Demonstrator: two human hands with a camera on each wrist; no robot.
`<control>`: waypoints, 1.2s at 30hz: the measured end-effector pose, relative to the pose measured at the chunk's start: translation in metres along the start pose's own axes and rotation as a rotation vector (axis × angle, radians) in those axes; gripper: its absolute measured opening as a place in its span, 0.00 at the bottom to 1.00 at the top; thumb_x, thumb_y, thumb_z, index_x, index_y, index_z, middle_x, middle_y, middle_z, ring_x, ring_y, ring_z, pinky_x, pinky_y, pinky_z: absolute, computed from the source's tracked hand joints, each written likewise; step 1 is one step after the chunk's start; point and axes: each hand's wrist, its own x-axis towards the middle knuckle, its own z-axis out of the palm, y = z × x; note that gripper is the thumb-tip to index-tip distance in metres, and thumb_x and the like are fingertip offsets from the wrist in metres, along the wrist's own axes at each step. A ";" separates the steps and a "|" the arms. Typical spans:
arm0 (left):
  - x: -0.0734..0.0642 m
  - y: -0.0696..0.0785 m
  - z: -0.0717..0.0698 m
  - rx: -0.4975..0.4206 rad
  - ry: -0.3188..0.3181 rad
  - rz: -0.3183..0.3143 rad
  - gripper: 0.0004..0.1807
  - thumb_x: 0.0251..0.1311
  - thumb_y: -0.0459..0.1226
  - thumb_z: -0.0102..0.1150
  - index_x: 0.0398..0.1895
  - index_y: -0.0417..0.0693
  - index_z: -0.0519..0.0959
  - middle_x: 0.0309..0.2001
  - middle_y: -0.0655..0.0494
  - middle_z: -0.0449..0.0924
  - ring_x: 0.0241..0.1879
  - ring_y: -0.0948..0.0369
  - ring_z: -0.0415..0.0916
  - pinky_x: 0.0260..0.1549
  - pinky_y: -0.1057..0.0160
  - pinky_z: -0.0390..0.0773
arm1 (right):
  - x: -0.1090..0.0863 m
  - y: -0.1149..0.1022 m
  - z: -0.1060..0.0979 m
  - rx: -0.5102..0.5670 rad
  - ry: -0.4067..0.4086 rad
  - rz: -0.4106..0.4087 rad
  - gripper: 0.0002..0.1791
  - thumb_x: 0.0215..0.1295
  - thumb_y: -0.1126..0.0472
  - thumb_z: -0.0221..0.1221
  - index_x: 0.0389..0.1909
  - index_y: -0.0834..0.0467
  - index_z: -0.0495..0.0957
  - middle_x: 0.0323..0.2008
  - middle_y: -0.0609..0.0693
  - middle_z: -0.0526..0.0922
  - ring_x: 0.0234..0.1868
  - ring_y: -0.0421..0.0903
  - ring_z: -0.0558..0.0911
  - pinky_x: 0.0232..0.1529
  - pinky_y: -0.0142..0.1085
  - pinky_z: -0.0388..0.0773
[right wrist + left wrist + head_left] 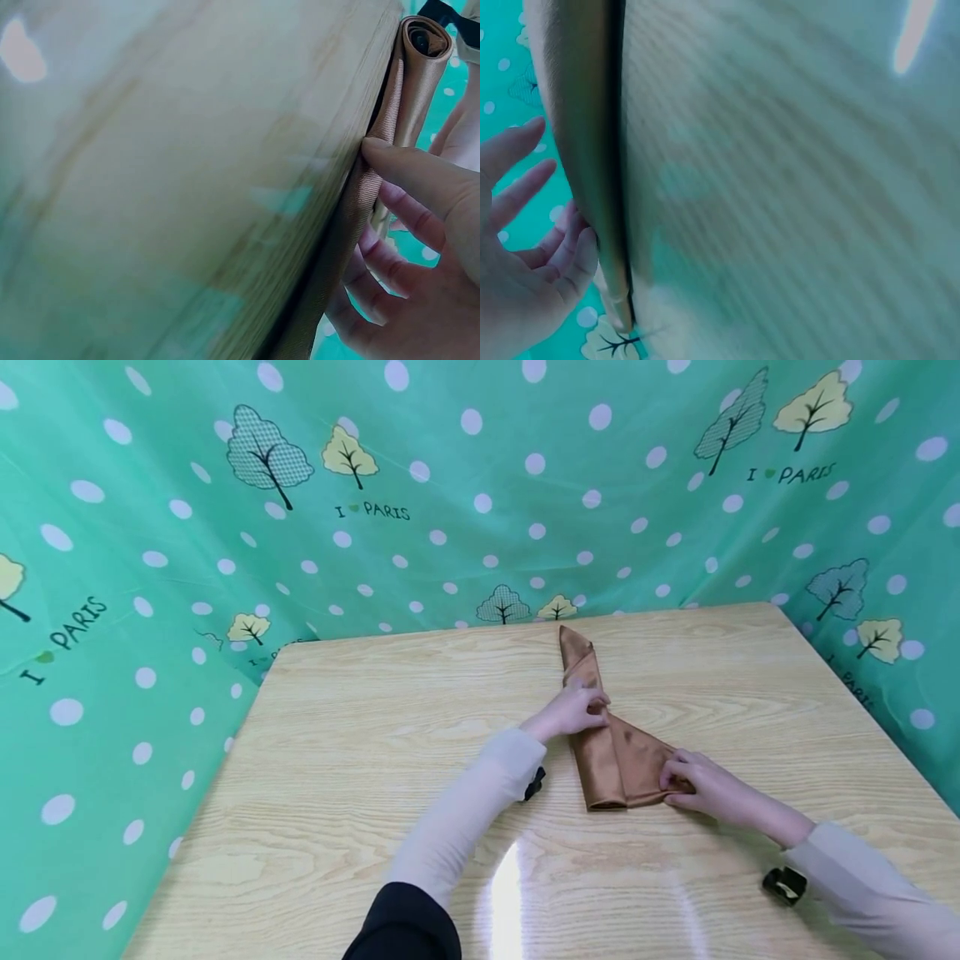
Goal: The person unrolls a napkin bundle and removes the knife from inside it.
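Observation:
A brown satin cloth (645,764) lies on the table, its left part rolled into a long tube (597,772) and its right part a flat flap. My left hand (576,708) rests on the middle of the tube. In the left wrist view, two fingers of that hand (525,277) stand out straight while other digits touch the cloth (592,150). At the flap's right corner, my right hand (697,785) pinches the edge. The right wrist view shows the right thumb on the cloth (367,184), near the spiral end of the roll (426,41); some fingertips are hidden behind it.
The wood-grain table (360,760) reaches back to a green dotted curtain (450,468) printed with trees, which also hangs along both sides. A bright light reflection (506,902) shows on the table's near part. Black wrist devices (784,886) sit at both sleeves.

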 end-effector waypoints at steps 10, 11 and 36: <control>0.004 0.001 0.006 0.039 -0.054 -0.068 0.21 0.55 0.49 0.55 0.52 0.53 0.73 0.49 0.50 0.69 0.47 0.59 0.62 0.47 0.67 0.63 | 0.000 0.001 0.001 0.003 0.018 -0.022 0.11 0.44 0.66 0.65 0.25 0.51 0.72 0.28 0.42 0.68 0.30 0.39 0.67 0.28 0.34 0.64; 0.004 0.000 0.006 0.041 -0.061 -0.071 0.21 0.55 0.49 0.54 0.52 0.53 0.73 0.49 0.49 0.69 0.47 0.58 0.62 0.48 0.67 0.63 | 0.000 0.001 0.001 0.005 0.021 -0.024 0.11 0.44 0.66 0.65 0.24 0.51 0.72 0.28 0.42 0.68 0.30 0.39 0.67 0.28 0.34 0.64; 0.010 -0.001 0.006 0.103 -0.117 -0.063 0.19 0.54 0.53 0.54 0.39 0.51 0.67 0.39 0.53 0.64 0.38 0.60 0.65 0.37 0.68 0.65 | 0.001 0.002 -0.001 0.071 -0.040 -0.009 0.09 0.49 0.64 0.63 0.26 0.51 0.72 0.29 0.44 0.67 0.29 0.38 0.65 0.28 0.31 0.62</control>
